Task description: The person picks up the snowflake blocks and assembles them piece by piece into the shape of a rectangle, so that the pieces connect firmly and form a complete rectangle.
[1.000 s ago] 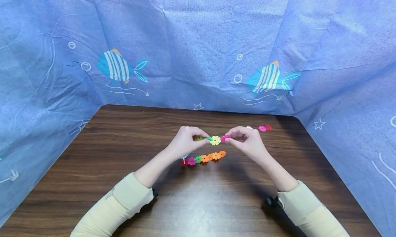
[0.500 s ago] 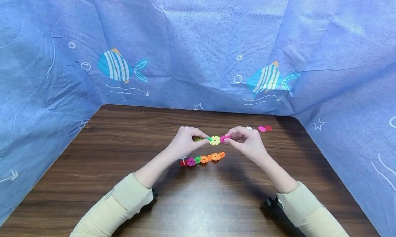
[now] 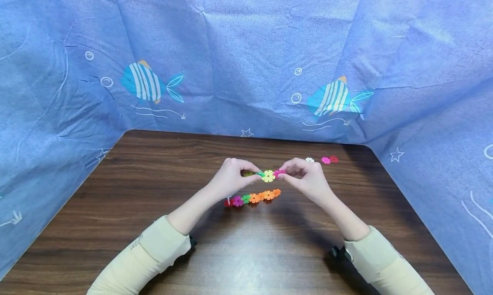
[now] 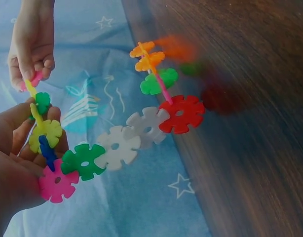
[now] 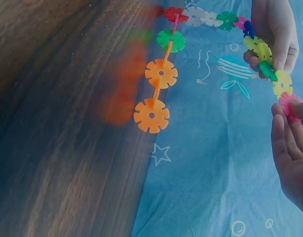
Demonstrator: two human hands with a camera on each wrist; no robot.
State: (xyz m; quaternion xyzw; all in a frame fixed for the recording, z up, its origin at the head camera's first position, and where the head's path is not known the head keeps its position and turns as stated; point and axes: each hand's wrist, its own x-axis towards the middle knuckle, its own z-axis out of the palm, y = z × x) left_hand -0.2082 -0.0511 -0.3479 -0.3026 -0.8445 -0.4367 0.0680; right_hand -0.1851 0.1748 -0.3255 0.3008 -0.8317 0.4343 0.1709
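Note:
A chain of notched flower-shaped plastic discs hangs in a loop from my left hand [image 3: 233, 175]. My left thumb and fingers pinch a green disc [image 4: 41, 101] near one end. Beyond it comes a yellow disc [image 3: 268, 176], facing up in the gap between my hands. My right hand [image 3: 308, 177] pinches a pink disc [image 5: 290, 104] that meets the yellow one's edge; whether they are interlocked is hard to tell. Below, the chain runs through another pink disc [image 4: 57, 181], a blue disc [image 4: 47, 153], white discs [image 4: 117, 148], a red disc [image 4: 181, 113] and orange discs [image 5: 151, 116].
Towards the back right of the brown wooden table [image 3: 246, 261] lie a white disc [image 3: 310, 160], a pink disc [image 3: 326, 160] and a red disc [image 3: 334, 159]. A blue fish-print cloth [image 3: 246, 72] hangs behind the table and along its sides.
Both hands stay nearly in place on their discs. The yellow disc between them has dipped slightly, and the right fingers have shifted a little to the left.

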